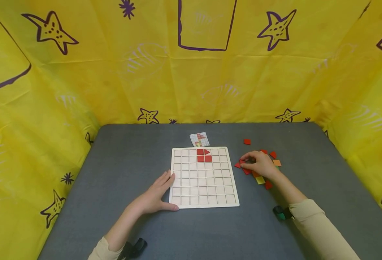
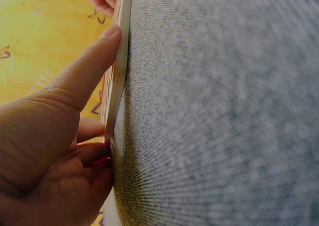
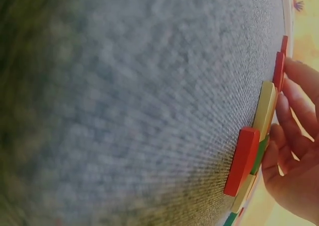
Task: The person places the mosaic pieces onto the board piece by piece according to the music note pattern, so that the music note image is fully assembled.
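Observation:
A pale wooden grid board (image 1: 202, 189) lies flat on the table, with three red square tiles (image 1: 200, 158) and one red triangle tile (image 1: 207, 152) set in its upper cells. My left hand (image 1: 155, 196) rests against the board's left side, thumb on its near corner and fingers spread along the edge; the left wrist view shows the thumb (image 2: 97, 59) against the board's rim. Over the loose tiles to the right, my right hand (image 1: 262, 164) pinches a red tile (image 1: 242, 162) between thumb and index finger. That tile's outline is partly covered by the fingertips.
Loose tiles lie under and around the right hand, among them a yellow tile (image 1: 260, 180), an orange tile (image 1: 277, 163) and a red triangle (image 1: 273, 154). One red tile (image 1: 247, 142) sits farther back. A printed pattern card (image 1: 199, 139) lies behind the board.

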A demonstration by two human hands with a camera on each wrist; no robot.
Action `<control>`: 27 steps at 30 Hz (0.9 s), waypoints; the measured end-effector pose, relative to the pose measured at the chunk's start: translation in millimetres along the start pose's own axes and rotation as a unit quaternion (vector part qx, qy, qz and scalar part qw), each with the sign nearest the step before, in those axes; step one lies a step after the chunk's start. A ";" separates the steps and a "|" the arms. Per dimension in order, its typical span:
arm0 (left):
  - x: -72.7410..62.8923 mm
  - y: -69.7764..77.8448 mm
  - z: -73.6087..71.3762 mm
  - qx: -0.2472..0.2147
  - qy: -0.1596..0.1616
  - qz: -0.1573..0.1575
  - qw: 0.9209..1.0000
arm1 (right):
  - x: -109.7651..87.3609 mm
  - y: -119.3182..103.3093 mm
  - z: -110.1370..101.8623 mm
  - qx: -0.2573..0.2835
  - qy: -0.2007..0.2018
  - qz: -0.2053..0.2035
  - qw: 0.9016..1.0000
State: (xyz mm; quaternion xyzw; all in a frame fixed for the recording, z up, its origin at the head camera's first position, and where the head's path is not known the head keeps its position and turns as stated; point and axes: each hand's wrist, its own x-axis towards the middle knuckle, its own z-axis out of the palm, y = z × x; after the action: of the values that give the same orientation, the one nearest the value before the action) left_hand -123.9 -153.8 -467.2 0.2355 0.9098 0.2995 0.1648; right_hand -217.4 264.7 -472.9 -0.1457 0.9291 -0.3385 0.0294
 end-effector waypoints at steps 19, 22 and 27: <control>0.4 -0.4 0.3 0.005 0.001 -0.003 1.000 | 5.7 -15.1 10.3 0.090 0.010 0.045 0.995; 0.1 0.4 0.4 0.005 0.002 -0.001 1.000 | 10.0 -22.2 16.0 0.097 0.010 0.042 0.994; -0.6 1.4 0.0 0.005 0.003 -0.001 1.000 | 19.5 -36.0 27.9 0.084 0.013 0.048 0.995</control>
State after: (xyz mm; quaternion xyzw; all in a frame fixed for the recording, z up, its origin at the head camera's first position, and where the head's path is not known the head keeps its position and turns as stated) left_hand -122.9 -153.1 -466.2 0.2349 0.9118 0.2956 0.1614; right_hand -222.7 215.5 -470.5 -0.0938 0.9036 -0.4154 0.0460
